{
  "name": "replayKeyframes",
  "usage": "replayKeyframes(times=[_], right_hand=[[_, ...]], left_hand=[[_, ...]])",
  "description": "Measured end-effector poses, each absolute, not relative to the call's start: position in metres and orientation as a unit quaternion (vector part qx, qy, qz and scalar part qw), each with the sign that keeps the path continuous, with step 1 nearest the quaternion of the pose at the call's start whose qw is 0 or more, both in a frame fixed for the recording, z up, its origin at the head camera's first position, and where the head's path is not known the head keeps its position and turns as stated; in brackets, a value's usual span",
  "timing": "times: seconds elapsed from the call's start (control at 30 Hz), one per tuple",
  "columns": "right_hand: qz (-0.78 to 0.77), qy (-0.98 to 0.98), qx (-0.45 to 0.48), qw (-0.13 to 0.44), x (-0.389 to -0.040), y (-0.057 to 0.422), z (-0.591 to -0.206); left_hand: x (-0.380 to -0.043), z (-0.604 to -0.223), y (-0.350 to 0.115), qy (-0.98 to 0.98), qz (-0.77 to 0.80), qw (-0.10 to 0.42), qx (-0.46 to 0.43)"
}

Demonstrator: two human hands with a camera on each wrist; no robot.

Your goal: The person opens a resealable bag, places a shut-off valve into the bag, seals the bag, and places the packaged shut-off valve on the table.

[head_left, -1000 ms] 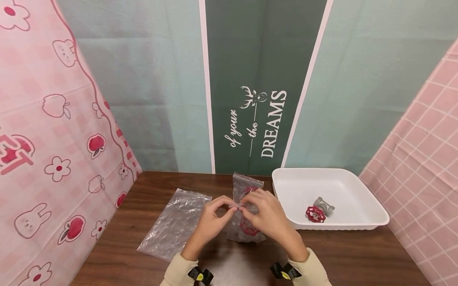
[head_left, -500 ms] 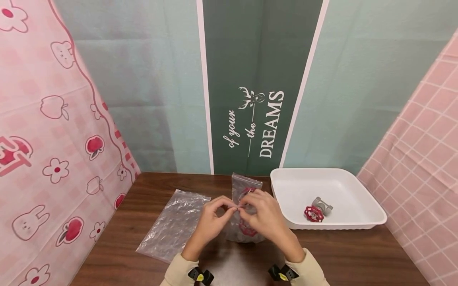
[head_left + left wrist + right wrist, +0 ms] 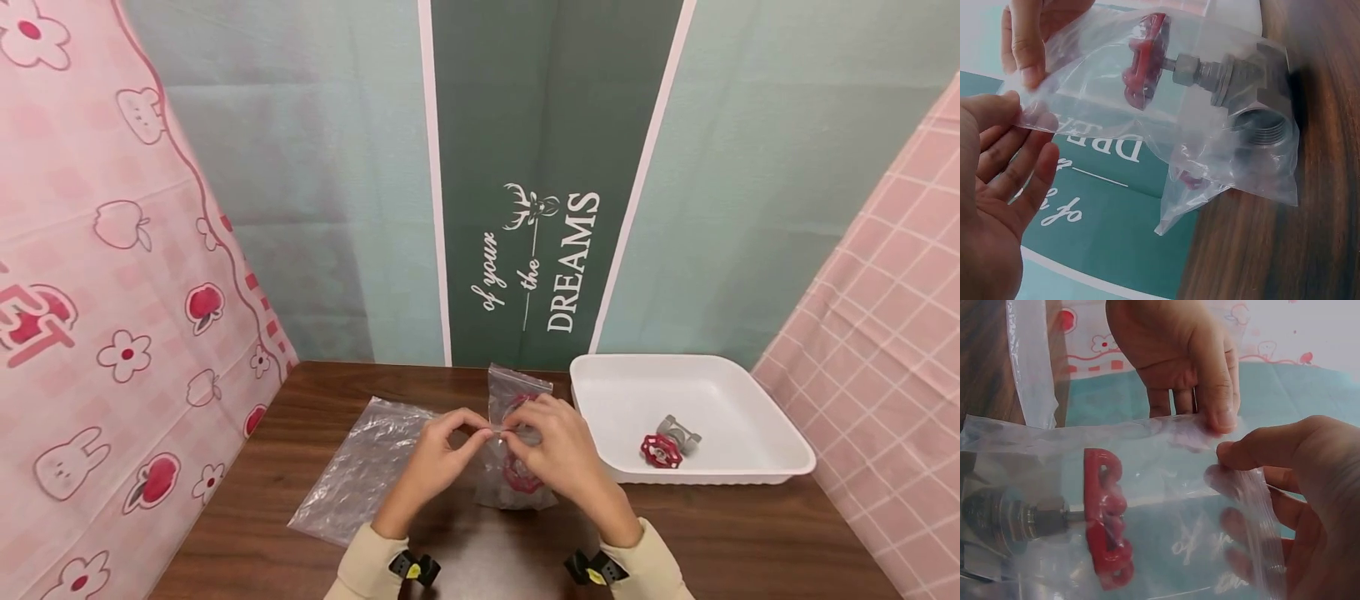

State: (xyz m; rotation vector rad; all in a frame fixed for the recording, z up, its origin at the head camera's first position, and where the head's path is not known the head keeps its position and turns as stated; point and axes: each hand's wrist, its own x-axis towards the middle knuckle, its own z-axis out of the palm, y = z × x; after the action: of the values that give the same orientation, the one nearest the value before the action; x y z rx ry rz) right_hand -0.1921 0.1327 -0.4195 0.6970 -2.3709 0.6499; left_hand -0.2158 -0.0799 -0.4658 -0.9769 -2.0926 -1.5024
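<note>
Both hands are at the top of an upright clear zip bag. Inside it is a metal valve with a red handwheel, its base down by the table. My left hand pinches the bag's top edge between thumb and index finger. Right beside it, my right hand pinches the same edge, its other fingers behind the film in the right wrist view. Just behind, another zip bag with a red handwheel in it lies on the table, partly covered by the right hand.
A flat clear bag lies on the brown table at the left. To the right stands a white tray holding one grey valve with a red handwheel. Printed cloths hang at the back and both sides.
My left hand has shifted slightly left and away from me along the bag's edge. The right hand keeps its pinch in nearly the same place.
</note>
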Motion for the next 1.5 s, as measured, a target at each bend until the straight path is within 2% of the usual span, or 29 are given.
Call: replayKeyframes(times=[0.23, 0.47, 0.6, 0.83, 1.0, 1.17, 1.5], right_hand=[[0.226, -0.897, 0.266, 0.272, -0.191, 0.126, -0.414], [0.214, -0.9, 0.26, 0.278, -0.191, 0.124, -0.416], [0.214, -0.897, 0.268, 0.277, -0.192, 0.126, -0.416], [0.22, -0.914, 0.249, 0.234, -0.191, 0.141, -0.414], [0.278, -0.911, 0.24, 0.188, -0.19, 0.149, -0.416], [0.313, -0.901, 0.239, 0.181, -0.19, 0.148, -0.418], [0.333, -0.894, 0.236, 0.183, -0.189, 0.147, -0.42]], left_hand=[[-0.216, -0.466, -0.079, -0.745, -0.523, 0.209, -0.358], [-0.212, -0.463, -0.08, -0.76, -0.529, 0.171, -0.336], [-0.212, -0.466, -0.082, -0.761, -0.524, 0.182, -0.338], [-0.212, -0.469, -0.085, -0.753, -0.536, 0.19, -0.332], [-0.212, -0.466, -0.086, -0.76, -0.537, 0.159, -0.329], [-0.212, -0.464, -0.082, -0.765, -0.53, 0.131, -0.342], [-0.212, -0.466, -0.068, -0.746, -0.536, 0.168, -0.357]])
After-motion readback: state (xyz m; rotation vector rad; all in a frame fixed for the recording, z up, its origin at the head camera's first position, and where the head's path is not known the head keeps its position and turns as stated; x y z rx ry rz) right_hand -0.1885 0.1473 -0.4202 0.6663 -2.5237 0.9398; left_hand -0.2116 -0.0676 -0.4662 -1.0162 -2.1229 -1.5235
